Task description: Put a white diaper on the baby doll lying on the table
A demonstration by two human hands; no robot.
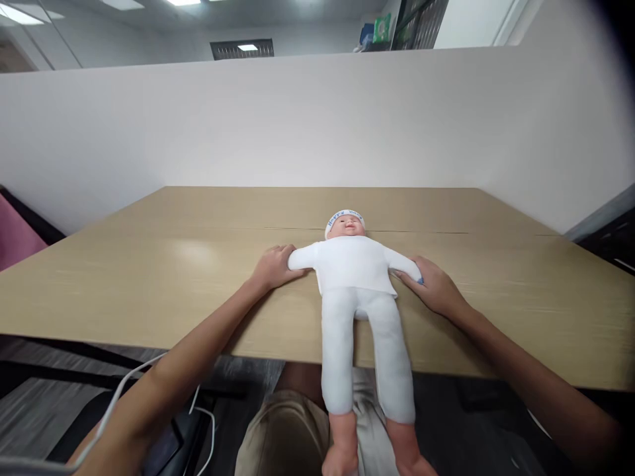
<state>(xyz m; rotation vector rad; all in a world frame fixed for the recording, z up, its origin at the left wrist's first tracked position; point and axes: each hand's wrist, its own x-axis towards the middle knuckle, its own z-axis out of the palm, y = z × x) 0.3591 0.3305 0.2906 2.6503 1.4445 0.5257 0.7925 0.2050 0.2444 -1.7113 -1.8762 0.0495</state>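
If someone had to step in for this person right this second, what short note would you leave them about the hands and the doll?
Left hand: closed around the end of the doll's sleeve, on the table.
Right hand: gripping the other sleeve end.
Doll: face up on the wooden table, arms spread, head away from the person, legs hanging over the near edge above the lap.
Done: doll wears a white outfit and a cap.
Left: feet are bare; nothing else lies on the table.

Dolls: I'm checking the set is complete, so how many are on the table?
1. The doll lies face up at the near edge of the table, legs hanging off, with the left hand and right hand on its arms.
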